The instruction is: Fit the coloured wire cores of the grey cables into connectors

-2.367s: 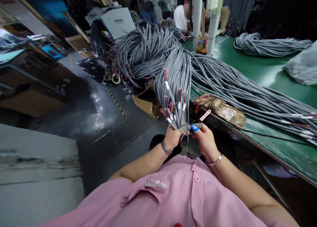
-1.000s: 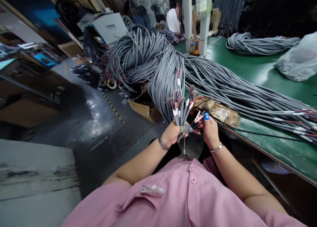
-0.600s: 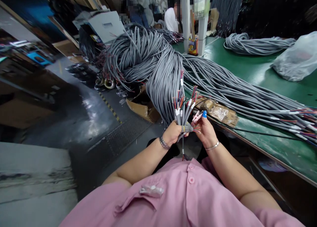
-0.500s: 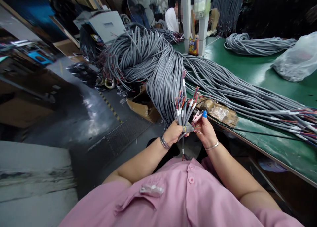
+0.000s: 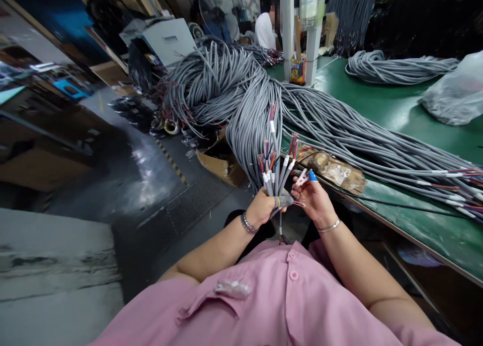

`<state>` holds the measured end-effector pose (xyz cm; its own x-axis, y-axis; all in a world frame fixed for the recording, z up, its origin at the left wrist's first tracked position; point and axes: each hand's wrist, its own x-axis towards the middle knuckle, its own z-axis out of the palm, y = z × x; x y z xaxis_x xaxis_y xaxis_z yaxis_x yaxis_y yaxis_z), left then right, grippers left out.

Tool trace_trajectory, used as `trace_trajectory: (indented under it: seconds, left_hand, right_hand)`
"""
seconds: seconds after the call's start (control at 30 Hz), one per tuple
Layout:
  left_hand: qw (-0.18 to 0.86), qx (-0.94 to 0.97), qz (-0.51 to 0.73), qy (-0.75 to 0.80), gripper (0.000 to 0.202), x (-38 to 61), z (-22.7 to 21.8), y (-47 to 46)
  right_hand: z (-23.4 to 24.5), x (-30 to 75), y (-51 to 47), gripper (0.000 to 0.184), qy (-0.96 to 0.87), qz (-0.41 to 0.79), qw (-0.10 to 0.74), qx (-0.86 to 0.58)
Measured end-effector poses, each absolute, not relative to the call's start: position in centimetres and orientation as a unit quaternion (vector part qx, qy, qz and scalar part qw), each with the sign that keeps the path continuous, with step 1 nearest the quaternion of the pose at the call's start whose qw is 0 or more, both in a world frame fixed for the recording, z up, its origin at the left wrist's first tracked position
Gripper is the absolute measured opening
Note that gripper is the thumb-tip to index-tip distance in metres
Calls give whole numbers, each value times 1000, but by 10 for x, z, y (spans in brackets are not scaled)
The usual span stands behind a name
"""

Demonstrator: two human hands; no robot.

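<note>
My left hand (image 5: 263, 208) is wrapped round a bunch of grey cables (image 5: 277, 182) with white bands and stripped, coloured wire ends pointing up and away from me. A grey cover sits on its thumb. From beside that thumb, thin coloured wires (image 5: 299, 203) stick out towards my right hand (image 5: 316, 201). Pinched in the right fingers is a small pale pink clip (image 5: 301, 178); blue tape (image 5: 312, 176) covers one fingertip. The right palm is turned towards the wires, and whether it touches them I cannot tell. One cable end (image 5: 280, 230) hangs below the left hand.
A large heap of grey cables (image 5: 215, 79) spreads along the green table (image 5: 403, 195). A taped cardboard piece (image 5: 335, 172) lies near the table edge. Below the heap is an open carton (image 5: 219, 162). At the back right are a coiled cable bundle (image 5: 396, 68) and a plastic bag (image 5: 455, 91).
My right hand has moved slightly right, away from the left, with the pink clip in it. The held cable ends lean a little further left. The view has shifted slightly.
</note>
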<state>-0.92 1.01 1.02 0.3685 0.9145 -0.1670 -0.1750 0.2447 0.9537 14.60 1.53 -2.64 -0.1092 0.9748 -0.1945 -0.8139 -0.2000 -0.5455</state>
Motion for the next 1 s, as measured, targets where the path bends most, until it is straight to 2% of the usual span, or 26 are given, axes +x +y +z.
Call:
trace_trajectory:
  seconds: [0.2,0.47,0.63,0.87,1.0]
  left_hand:
    - [665,473,426,392,31,-3,14,10]
    - [651,474,415,423,31,5,14,12]
    - [646,476,414,429,31,7,10,13]
    - [645,462,430,431,27,1,8,8]
    - [636,459,464,411,24,-1,8,4]
  right_hand:
    - [-27,145,18,33,-143,693,648,-281]
    - [-26,141,23,19,-79,711,649,-258]
    - [-28,140,23,21,-79,716,649,-244]
    - [-32,145,17,37,-88,731,632,-240]
    - [-27,148,17,28,-118,721,637,-247]
